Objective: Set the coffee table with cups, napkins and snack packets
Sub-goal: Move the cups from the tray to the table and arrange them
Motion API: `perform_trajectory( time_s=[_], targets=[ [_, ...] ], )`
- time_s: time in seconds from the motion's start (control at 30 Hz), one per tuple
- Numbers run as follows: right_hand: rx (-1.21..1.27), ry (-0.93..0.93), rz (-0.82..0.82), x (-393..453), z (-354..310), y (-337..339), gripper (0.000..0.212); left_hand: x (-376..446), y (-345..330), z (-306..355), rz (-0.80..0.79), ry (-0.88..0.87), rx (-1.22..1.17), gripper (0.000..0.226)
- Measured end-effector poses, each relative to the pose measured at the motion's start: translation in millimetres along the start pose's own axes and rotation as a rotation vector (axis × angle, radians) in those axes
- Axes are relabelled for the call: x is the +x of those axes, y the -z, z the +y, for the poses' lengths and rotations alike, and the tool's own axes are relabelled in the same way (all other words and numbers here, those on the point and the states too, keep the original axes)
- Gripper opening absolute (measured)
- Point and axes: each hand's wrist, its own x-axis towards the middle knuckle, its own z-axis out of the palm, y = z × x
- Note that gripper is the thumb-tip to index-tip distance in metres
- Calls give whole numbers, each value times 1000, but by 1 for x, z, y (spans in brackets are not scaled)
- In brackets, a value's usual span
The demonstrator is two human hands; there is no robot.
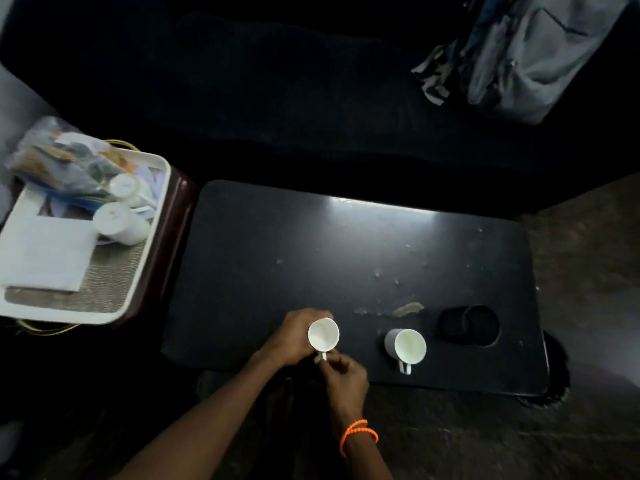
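Both forearms reach up from the bottom edge, the right one wearing an orange bracelet (358, 434), and meet at a white cup (323, 335) on the near edge of the coffee table (277, 244). Curled around the cup's far side, the left hand (294, 336) steadies the body, while the right hand (343, 374) pinches the handle with its fingertips, seemingly to turn it toward the sitter's side, as on the second cup (406, 345) standing just right of it. Well left of the table, a white tray (152, 237) holds two more cups (119, 221), a stack of napkins (45, 251) and the snack packets (55, 161), so most of the setting is not yet done. Right of the second cup sits a dark round holder (469, 323).
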Motion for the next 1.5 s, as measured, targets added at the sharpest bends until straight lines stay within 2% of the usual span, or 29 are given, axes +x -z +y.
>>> perform_trajectory(
  time_s=[0.23,0.47,0.53,0.63,0.7,0.77,0.93,1.03,1.1,1.17,1.27,1.37,1.5],
  targets=[
    [-85,28,15,-2,4,-4,9,5,-13,-7,-2,-14,78,52],
    [-91,26,21,-4,2,-7,15,6,-9,-7,-64,-12,157,70],
    [-68,6,72,-7,3,-3,17,6,-8,-8,-59,-12,175,75],
    [-74,18,259,-12,-4,-3,27,5,9,-13,24,38,184,83],
    [-126,117,346,-16,-16,-12,28,1,30,-18,116,75,168,80],
    [-190,256,360,-18,-34,-28,27,-5,57,-24,225,81,131,72],
    [-283,507,151,-25,-88,-100,27,-25,143,-49,656,30,108,57],
    [-319,572,-122,-28,-122,-152,30,-33,198,-64,989,130,139,58],
    [-313,567,-303,-28,-147,-185,33,-33,232,-70,1142,259,51,63],
    [-300,564,-424,-24,-172,-218,35,-30,264,-74,1159,396,-100,67],
    [-317,595,-510,-19,-211,-267,41,-26,306,-85,1018,522,-217,65],
    [-371,535,-588,-14,-241,-306,55,-24,330,-95,865,525,-271,58],
    [-472,505,-663,-10,-260,-335,64,-21,344,-100,771,496,-355,54]
  ],
)
